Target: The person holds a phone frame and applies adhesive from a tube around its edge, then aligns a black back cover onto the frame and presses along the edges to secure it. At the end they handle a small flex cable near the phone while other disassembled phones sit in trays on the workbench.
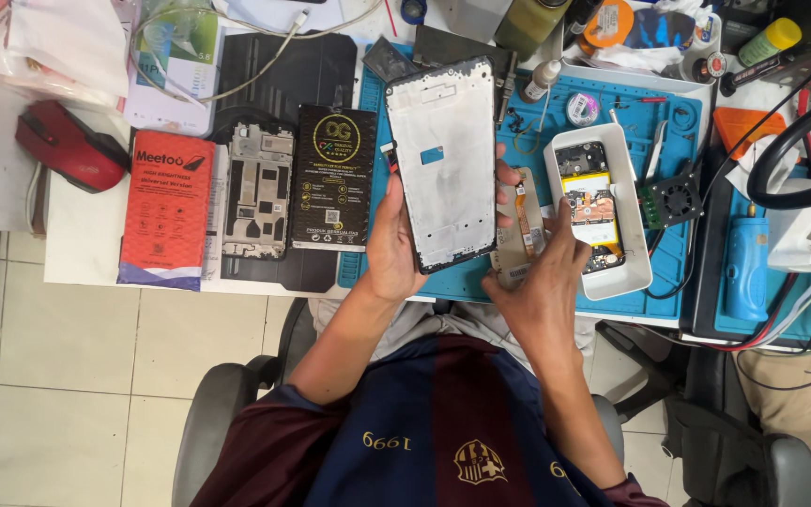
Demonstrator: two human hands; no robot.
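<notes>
The left hand (392,246) is gripping a white phone frame (443,160) upright above the counter (86,235), while the right hand (539,282) is pinching a slim gold battery (519,235) just beside it.

Pale tiled floor (68,357), white desk (86,244), grey chair (213,413).

Left hand (394,246) fingers hidden behind the phone frame (443,160); the counter (86,235) is cut off at the top edge.
</notes>
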